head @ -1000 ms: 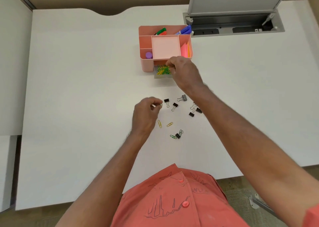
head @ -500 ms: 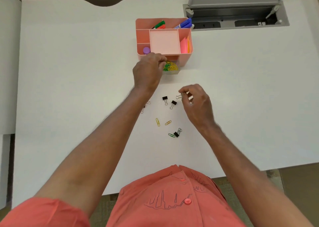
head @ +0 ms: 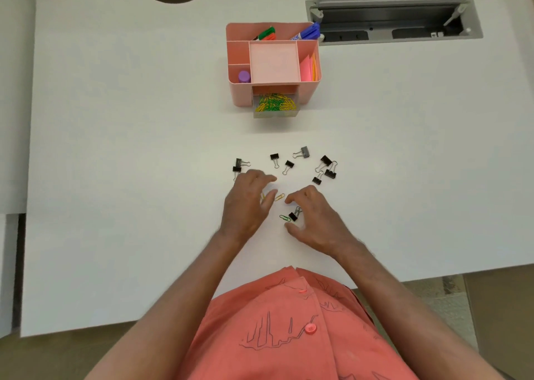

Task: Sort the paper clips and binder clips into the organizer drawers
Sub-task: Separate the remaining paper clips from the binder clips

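A pink organizer (head: 241, 93) stands at the back of the white desk. Its clear drawer (head: 275, 113) is pulled out and holds green and yellow paper clips. Several black binder clips (head: 326, 167) lie scattered in front of it. My left hand (head: 245, 203) hovers over a yellow paper clip (head: 279, 197), fingers spread; another yellow clip shows under its fingers. My right hand (head: 315, 220) curves open around a green paper clip (head: 285, 218) and a black binder clip (head: 293, 215). Neither hand grips anything that I can see.
The organizer's top compartments hold markers (head: 307, 32), a purple cap (head: 244, 76) and pink sticky notes (head: 307, 68). An open grey cable hatch (head: 398, 18) sits at the back right. The desk's front edge runs just below my forearms.
My left hand has pulled back from the drawer to the loose paper clips. My right hand has come down from the binder clips toward the green clip.
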`<action>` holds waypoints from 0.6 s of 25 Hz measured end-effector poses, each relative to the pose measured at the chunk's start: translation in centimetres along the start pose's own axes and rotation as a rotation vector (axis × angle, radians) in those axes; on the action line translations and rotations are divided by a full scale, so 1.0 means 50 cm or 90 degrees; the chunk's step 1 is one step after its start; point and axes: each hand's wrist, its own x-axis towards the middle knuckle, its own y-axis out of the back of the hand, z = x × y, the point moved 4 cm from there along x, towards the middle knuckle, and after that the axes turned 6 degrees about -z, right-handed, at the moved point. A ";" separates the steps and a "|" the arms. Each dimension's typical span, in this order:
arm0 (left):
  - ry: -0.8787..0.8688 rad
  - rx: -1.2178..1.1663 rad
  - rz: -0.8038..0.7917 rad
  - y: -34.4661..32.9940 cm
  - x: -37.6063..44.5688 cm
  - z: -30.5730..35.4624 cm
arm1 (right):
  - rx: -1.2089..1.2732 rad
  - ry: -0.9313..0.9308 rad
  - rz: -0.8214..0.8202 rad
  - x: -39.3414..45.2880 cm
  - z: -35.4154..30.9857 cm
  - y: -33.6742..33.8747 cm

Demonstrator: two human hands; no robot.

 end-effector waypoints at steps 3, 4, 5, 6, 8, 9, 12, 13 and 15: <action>0.001 0.038 -0.092 -0.039 -0.037 -0.018 | -0.049 0.021 -0.021 -0.003 0.008 -0.017; -0.003 0.049 -0.114 -0.043 -0.040 -0.015 | -0.048 0.025 -0.016 -0.001 0.011 -0.017; -0.002 0.050 -0.123 -0.044 -0.041 -0.012 | -0.050 0.032 -0.012 0.001 0.011 -0.017; 0.003 0.042 -0.125 -0.044 -0.037 -0.011 | -0.052 0.038 -0.015 0.005 0.012 -0.016; 0.001 0.028 -0.119 -0.041 -0.027 -0.005 | -0.040 0.050 -0.018 0.005 0.014 -0.013; -0.008 0.028 -0.118 -0.040 -0.022 -0.001 | -0.015 0.051 -0.010 0.003 0.015 -0.008; -0.008 0.043 -0.121 -0.039 -0.013 0.005 | 0.075 0.016 0.093 0.008 0.030 0.021; -0.001 0.046 -0.120 -0.039 -0.014 0.005 | 0.082 -0.008 0.128 0.013 0.039 0.030; 0.013 0.037 -0.116 -0.042 -0.016 0.007 | 0.071 -0.054 0.159 0.021 0.055 0.041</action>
